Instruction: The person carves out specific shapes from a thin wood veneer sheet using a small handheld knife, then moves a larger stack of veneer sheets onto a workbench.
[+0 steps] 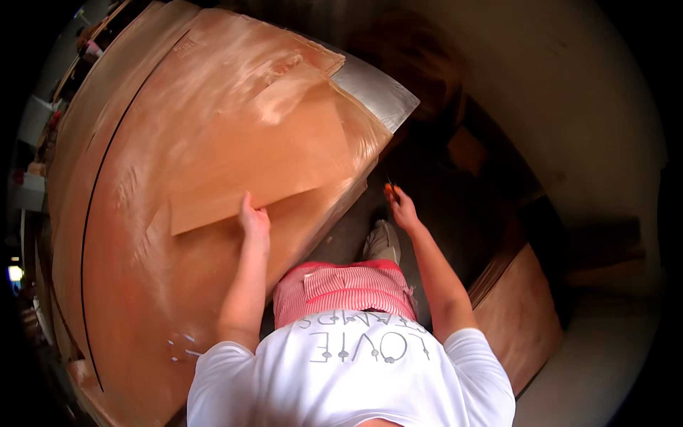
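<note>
A flat brown sheet, looking like cardboard [274, 160], lies across a wide brown stack or table surface. My left hand [256, 219] is closed at the sheet's near edge, fingers on top and the edge in its grip. Over the dark floor, to the right of the stack, my right hand [403, 210] is closed round a small orange-and-black hand tool [390, 189] with a thin dark tip. Its exact kind is too small to tell.
The broad brown surface [135, 285] carries glossy, film-like patches and a long black line. A silvery sheet [373, 89] juts out at its far right corner. Small white scraps [188, 339] lie near my left elbow. A brown board [519, 313] stands at lower right.
</note>
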The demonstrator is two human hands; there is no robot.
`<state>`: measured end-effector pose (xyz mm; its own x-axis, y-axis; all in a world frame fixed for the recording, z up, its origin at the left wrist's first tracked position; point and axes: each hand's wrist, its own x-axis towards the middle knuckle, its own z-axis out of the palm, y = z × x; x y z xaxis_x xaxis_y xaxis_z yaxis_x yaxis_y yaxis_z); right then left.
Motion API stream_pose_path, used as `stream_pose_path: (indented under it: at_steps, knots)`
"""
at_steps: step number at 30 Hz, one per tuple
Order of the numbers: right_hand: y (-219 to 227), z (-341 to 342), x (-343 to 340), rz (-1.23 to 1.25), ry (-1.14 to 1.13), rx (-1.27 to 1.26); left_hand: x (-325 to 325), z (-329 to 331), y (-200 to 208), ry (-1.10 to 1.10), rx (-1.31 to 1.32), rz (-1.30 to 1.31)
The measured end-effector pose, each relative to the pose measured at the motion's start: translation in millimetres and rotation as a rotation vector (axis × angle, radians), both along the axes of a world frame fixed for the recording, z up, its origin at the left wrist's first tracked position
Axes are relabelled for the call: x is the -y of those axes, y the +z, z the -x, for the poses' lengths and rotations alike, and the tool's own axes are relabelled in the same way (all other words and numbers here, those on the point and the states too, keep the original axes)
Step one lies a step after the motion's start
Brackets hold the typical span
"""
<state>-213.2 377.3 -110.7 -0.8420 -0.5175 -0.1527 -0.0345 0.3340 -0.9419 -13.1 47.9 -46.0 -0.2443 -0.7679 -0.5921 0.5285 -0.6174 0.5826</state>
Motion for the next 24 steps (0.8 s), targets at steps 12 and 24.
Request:
stream_pose_path:
  at_steps: [12,24]
  knots:
    - [4.4,231.9,144.2,-0.051,0.442,0.403,-86.3,55.3,-56.9,0.077,0.397,-0.143]
    - [34.8,239.3,157.5,-0.153,0.448,0.43,-79.2,108.0,9.6,-0.707,1.357,0.897]
